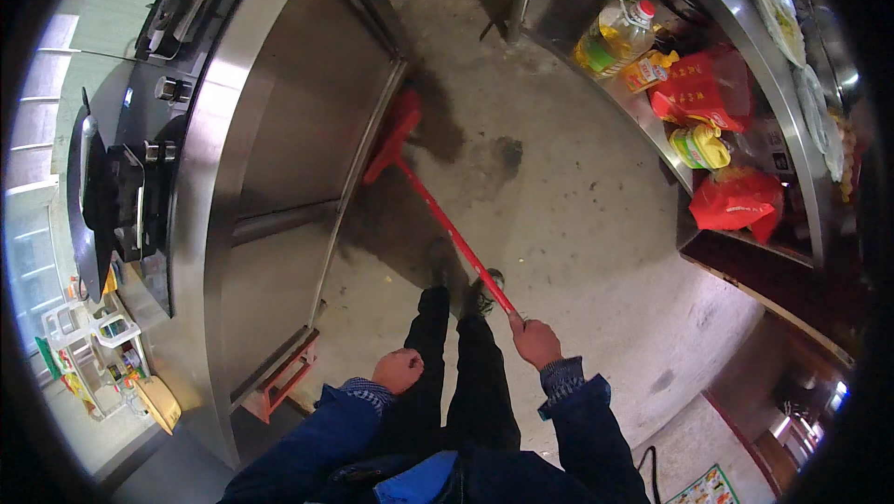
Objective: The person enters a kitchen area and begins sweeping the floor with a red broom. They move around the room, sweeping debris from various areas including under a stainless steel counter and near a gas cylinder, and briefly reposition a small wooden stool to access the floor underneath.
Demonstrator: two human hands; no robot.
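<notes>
My right hand (pixel 536 342) grips the end of the long red handle (pixel 447 223) of a broom. The handle slants away from me, up and left across the floor. Its red head (pixel 394 132) rests on the concrete along the base of the steel cabinet (pixel 300 106), partly in shadow. My left hand (pixel 398 370) hangs by my left thigh with the fingers curled into a fist, and I see nothing held in it. Both my shoes stand on the floor, one on either side of the handle's lower part.
On the left, the steel counter carries a gas stove (pixel 143 154) with a wok (pixel 89 189). A red metal frame (pixel 288 378) sits low beside the cabinet. The right-hand steel shelf holds an oil bottle (pixel 614 39), red bags (pixel 737 203) and a yellow jug (pixel 700 146). Dark damp patches mark the floor (pixel 573 224).
</notes>
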